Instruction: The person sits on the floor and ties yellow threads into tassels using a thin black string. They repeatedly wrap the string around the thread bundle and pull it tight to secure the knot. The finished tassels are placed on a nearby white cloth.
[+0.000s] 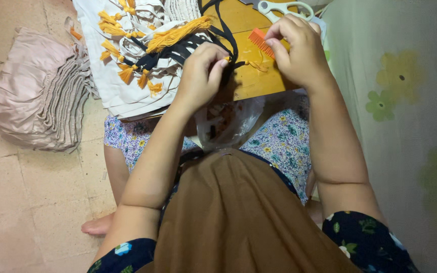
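Observation:
My left hand (202, 71) pinches a small orange tassel end (226, 59) attached to a black strap (228, 38) over a low wooden table (251, 81). An orange comb (260, 42) is gripped by my right hand (299, 48), its teeth pointing down-left toward the tassel. A stack of white cloth pieces (122, 86) with orange tassels (175, 34) and black straps lies on the table's left part.
White-handled scissors (279, 7) rest at the table's far edge. A crumpled clear plastic bag (228, 124) sits on my lap. A pile of folded pinkish cloth (39, 91) lies on the tiled floor to the left. A pale floral sheet (405, 101) hangs at right.

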